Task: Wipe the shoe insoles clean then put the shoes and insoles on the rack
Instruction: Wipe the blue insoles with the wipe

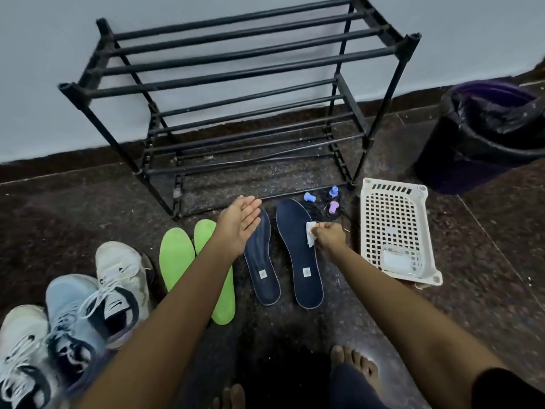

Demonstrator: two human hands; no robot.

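Wiping seems under way: the right hand (pixel 330 236) pinches a white wipe (pixel 310 234) against the right navy insole (pixel 298 255); the left hand (pixel 239 221) hovers flat-fingered. Next, probably rub toward six o'clock. Shoes (pixel 121 278) sit at eight, rack (pixel 236 74) at twelve.

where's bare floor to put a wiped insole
Bare floor: left of the rack, beyond the shoes; also right of the white basket, before the bin. Rack shelves are bare. Crowded: green insoles, navy insoles and small caps between shoes and basket.
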